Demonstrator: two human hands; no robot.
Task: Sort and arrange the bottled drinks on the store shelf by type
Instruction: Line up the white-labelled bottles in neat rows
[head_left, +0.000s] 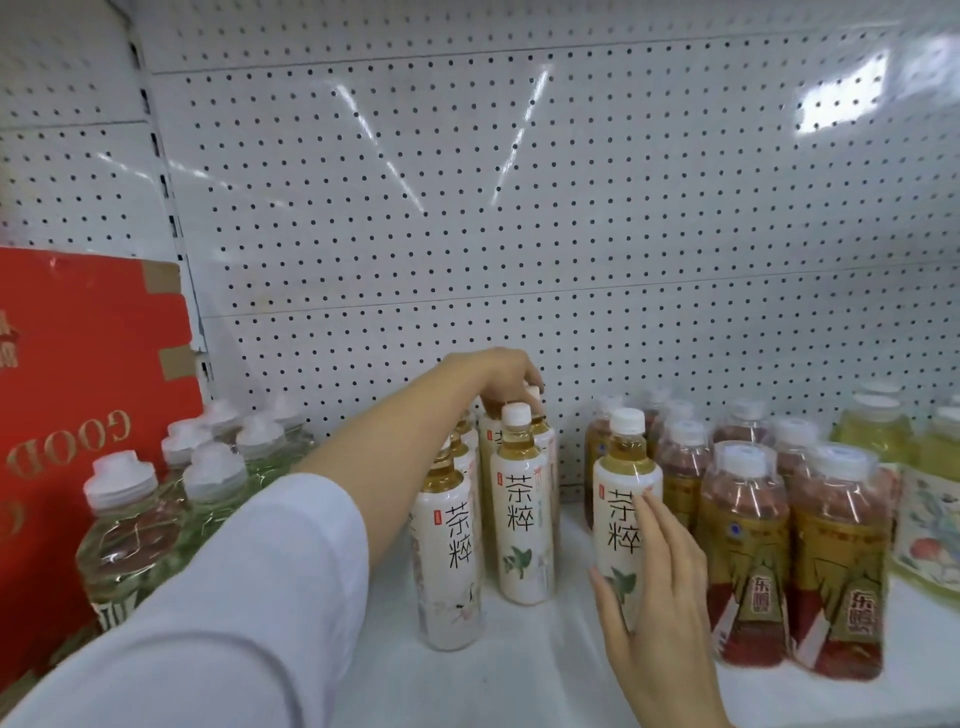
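Several white-labelled tea bottles (522, 514) with white caps stand in two rows at the middle of the white shelf (519, 670). My left hand (506, 376) reaches over them and grips the cap of a rear tea bottle (540, 423). One more tea bottle (626, 499) stands apart to the right, and my right hand (657, 587) wraps its fingers around the lower label. Beside it on the right stand several gold-and-red labelled bottles (743, 551) of reddish drink.
Clear bottles (130, 525) with wide white caps crowd the left, in front of a red cardboard box (78, 364). Pale yellow drink bottles (878, 431) and a flowered pack (930, 525) sit at the far right. A perforated white back panel (519, 208) closes the shelf.
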